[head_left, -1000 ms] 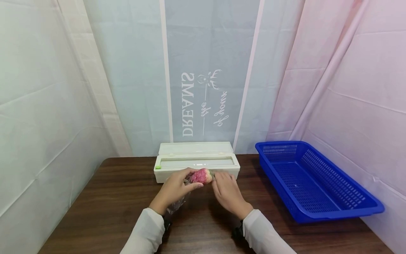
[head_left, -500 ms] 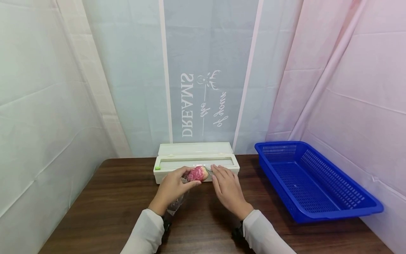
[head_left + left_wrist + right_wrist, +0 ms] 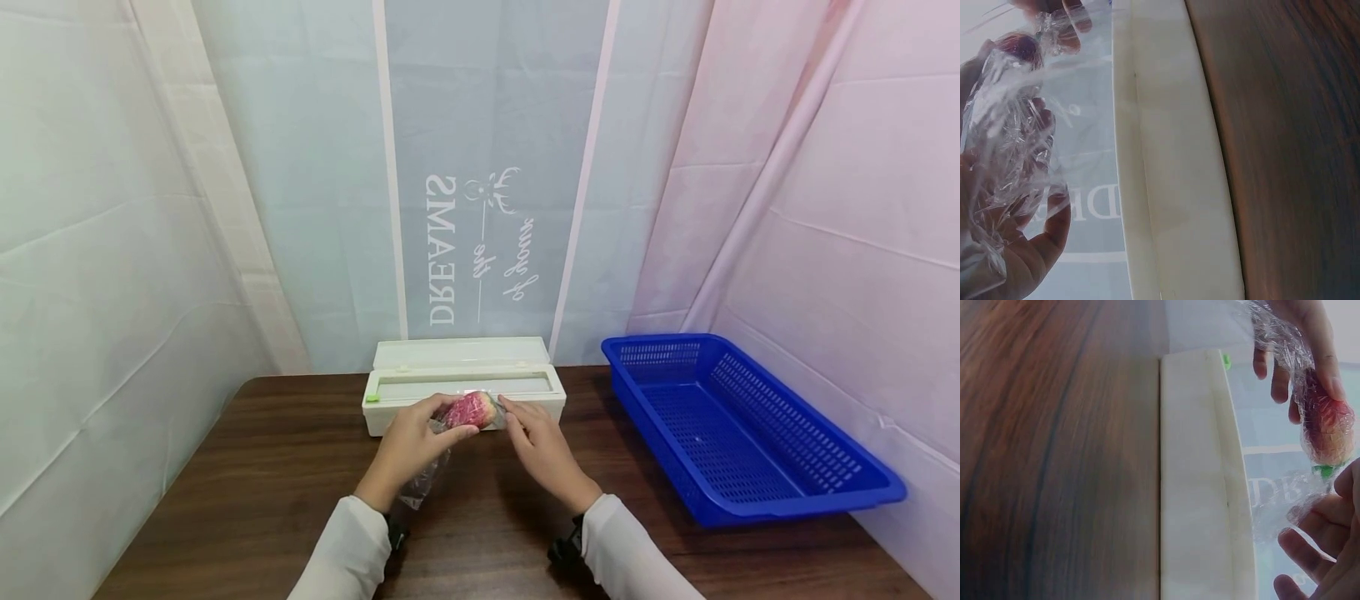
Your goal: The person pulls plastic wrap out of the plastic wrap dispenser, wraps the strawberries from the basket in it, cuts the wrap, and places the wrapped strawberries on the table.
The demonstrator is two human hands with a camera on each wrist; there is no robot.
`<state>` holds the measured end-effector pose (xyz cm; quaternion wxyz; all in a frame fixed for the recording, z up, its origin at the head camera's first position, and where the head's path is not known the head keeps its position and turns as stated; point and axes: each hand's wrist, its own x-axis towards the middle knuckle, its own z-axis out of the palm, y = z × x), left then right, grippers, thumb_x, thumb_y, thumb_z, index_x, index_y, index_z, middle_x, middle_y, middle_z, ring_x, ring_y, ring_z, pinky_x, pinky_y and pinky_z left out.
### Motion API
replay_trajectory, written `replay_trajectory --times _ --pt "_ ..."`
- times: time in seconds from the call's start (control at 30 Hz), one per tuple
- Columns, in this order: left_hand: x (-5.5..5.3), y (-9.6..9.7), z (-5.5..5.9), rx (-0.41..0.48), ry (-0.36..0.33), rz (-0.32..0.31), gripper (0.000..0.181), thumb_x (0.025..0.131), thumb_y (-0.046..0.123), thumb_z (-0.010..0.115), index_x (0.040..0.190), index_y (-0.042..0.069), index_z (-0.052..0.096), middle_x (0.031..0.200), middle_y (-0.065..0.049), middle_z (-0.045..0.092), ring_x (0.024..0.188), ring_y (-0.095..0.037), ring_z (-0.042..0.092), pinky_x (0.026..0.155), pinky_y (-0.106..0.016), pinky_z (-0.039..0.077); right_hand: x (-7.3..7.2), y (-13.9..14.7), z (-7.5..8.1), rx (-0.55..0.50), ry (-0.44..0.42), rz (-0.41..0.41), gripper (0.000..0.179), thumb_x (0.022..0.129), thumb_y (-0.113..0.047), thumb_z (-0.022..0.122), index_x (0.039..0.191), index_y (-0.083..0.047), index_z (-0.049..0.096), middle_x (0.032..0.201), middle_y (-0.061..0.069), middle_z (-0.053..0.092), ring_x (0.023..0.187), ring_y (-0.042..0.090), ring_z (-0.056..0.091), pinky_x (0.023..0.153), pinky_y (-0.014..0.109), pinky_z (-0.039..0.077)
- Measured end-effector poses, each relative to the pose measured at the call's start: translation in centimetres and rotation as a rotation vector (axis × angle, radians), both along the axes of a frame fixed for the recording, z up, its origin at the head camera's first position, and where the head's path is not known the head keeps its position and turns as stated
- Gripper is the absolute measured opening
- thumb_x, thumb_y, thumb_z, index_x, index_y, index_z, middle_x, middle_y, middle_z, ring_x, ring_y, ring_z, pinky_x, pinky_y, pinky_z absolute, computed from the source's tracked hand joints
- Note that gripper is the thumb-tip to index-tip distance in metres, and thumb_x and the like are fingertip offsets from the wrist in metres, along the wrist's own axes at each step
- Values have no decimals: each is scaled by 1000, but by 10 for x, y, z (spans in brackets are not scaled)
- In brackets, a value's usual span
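A red fruit (image 3: 472,410) with a pale end and a green stem (image 3: 1322,470) is wrapped in clear cling film (image 3: 1013,119). My left hand (image 3: 408,446) grips it between thumb and fingers, and loose film hangs below that hand. At the stem end, my right hand (image 3: 547,454) pinches the film with thumb and fingertips. The fruit is held above the table, in front of a white cling film dispenser (image 3: 381,421) whose lid stands open at the back. The exact kind of fruit cannot be told through the film.
A blue perforated basket (image 3: 701,502) stands on the right of the dark wooden table (image 3: 247,475). Light fabric hangs (image 3: 322,167) behind and at the sides. A small green piece (image 3: 372,398) sits at the dispenser's left end.
My right fingers have gone from spread straight to drawn together on the film at the stem end. The fruit has shifted slightly in my left hand's grip.
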<state>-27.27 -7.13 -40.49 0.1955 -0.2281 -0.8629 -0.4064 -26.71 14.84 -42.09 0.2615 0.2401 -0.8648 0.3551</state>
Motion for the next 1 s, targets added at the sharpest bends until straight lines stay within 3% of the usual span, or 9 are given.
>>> replay_trajectory --times 0.2,0.37,0.43,0.6,0.7,0.8,0.9,1.0 --pt "1 3 0 51 -11 -14 45 75 57 68 111 30 64 103 10 68 67 -11 54 56 -26 49 2 1 0 -108 -135 30 34 100 -25 44 133 -25 51 121 -3 61 92 10 51 70 38 50" --pt "3 6 1 102 -4 -26 46 74 55 69 110 28 65 102 8 69 75 -11 58 62 -34 53 4 -3 1 -228 -235 73 35 100 -22 45 135 -22 49 132 4 55 114 11 49 90 43 49" --pt "3 7 1 123 -11 -34 45 74 54 70 110 28 65 101 8 69 74 -11 58 62 -35 53 9 -7 8 -264 -234 85 35 99 -16 45 134 -15 50 136 7 51 122 13 43 97 46 44" --pt "3 9 0 143 -29 -52 44 74 53 71 110 30 64 99 9 69 71 -9 55 60 -30 51 25 -14 25 -307 -252 71 34 98 -10 46 132 -8 52 132 11 53 120 15 45 97 47 44" --pt "3 9 -1 144 -38 -54 44 73 53 71 110 31 64 99 11 69 72 -5 56 61 -27 51 24 -14 23 -331 -280 75 34 98 -11 46 131 -7 52 131 12 55 118 15 47 96 48 45" --pt "3 9 -1 150 -41 -61 43 73 52 71 110 31 64 97 11 69 70 -5 56 60 -27 52 16 -11 11 -344 -289 79 33 99 -17 46 130 -10 54 128 9 57 115 13 49 95 46 46" --pt "3 9 -1 158 -46 -72 42 73 52 71 110 32 64 97 11 69 69 -5 56 59 -27 52 7 -9 -2 -333 -254 82 33 99 -25 46 128 -15 57 124 5 60 111 9 52 92 43 49" --pt "2 10 0 160 -58 -69 42 73 53 71 110 32 64 97 11 69 70 -5 57 59 -27 52 6 -9 -3 -299 -204 70 25 99 -23 46 114 -16 65 110 2 65 98 8 56 81 37 53"
